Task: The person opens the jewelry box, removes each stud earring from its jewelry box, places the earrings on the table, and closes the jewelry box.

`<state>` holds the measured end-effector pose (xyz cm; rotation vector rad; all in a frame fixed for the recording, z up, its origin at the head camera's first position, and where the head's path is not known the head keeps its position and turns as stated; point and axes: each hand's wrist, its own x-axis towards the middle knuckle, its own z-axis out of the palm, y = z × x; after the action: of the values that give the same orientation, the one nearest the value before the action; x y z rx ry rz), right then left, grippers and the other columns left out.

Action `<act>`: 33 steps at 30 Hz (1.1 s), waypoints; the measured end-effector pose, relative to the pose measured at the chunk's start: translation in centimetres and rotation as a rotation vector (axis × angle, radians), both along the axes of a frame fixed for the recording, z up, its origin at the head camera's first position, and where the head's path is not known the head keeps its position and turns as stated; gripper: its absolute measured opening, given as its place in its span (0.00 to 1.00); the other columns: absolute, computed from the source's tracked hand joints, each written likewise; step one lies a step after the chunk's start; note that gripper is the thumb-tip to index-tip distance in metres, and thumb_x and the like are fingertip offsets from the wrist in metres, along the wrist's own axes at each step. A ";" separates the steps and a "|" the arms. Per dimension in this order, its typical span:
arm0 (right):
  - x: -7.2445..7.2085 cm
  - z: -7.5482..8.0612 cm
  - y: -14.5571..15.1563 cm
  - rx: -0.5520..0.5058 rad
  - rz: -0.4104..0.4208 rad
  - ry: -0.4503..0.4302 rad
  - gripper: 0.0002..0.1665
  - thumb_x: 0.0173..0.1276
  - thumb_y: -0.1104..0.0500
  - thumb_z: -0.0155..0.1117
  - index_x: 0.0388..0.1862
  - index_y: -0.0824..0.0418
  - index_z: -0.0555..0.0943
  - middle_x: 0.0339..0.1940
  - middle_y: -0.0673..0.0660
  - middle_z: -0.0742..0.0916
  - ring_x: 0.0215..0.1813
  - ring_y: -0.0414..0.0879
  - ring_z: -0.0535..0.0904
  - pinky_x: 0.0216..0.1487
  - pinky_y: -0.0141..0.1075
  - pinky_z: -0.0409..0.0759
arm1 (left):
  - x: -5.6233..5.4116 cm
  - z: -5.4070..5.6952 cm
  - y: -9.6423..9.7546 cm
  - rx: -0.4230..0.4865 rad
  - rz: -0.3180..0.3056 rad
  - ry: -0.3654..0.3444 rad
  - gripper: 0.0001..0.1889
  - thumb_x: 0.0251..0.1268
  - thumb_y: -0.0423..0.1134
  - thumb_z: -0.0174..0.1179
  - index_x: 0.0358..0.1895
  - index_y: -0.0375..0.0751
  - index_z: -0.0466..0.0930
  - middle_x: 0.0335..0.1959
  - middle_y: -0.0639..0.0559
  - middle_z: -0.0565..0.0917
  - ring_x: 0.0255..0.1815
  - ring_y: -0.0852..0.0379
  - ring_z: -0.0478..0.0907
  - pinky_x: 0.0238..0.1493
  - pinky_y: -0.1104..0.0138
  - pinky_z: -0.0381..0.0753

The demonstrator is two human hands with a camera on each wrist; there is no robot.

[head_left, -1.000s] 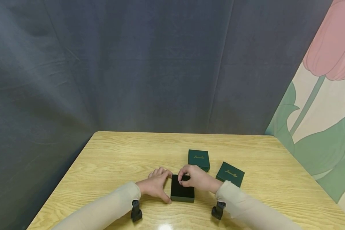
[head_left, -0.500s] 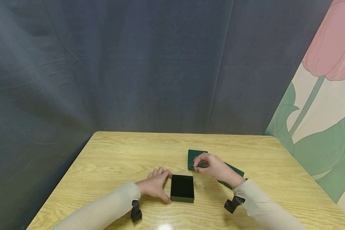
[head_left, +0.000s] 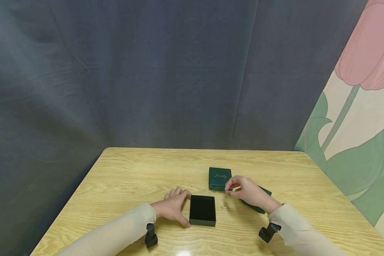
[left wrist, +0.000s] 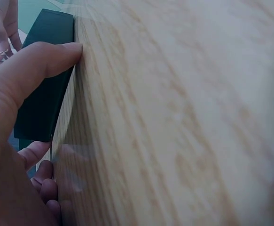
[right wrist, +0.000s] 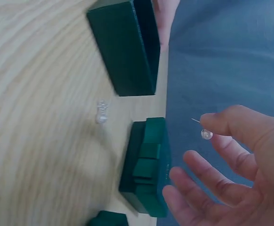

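In the head view, my left hand (head_left: 172,207) holds the near and far left corners of a dark, topless jewelry box (head_left: 202,209) between thumb and index finger. The left wrist view shows the thumb lying along the box's green wall (left wrist: 45,101). To the right of that box, my right hand (head_left: 248,193) is raised above the table. Its thumb and index finger pinch a small earring (right wrist: 206,134) with a clear round bead and a thin pin. A second small, clear earring (head_left: 223,207) lies on the wood beside the box.
A green box (head_left: 219,177) with gold lettering stands behind the right hand; the right wrist view shows a bow on its side. Another green piece (head_left: 265,191) is partly hidden under the right forearm. Beyond the wooden table (head_left: 140,167) hangs a dark curtain (head_left: 179,78).
My right hand has moved from over the dark box out to the right, then slightly farther right and nearer. The earring on the table has come into view. The left hand stays put.
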<state>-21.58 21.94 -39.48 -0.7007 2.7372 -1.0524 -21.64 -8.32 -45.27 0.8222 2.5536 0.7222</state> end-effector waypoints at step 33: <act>0.1 -4.0 -1.4 0.033 0.034 -0.073 0.09 0.60 0.73 0.59 0.32 0.60 0.79 0.32 0.50 0.82 0.32 0.39 0.77 0.29 0.32 0.75 | -0.1 0.2 0.0 0.015 0.002 -0.016 0.42 0.40 0.55 0.77 0.60 0.52 0.63 0.51 0.56 0.63 0.47 0.57 0.56 0.51 0.61 0.56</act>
<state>-21.48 20.57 -43.52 -0.6877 2.6652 -1.0028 -21.73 -8.34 -45.10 0.8159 2.5378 0.7468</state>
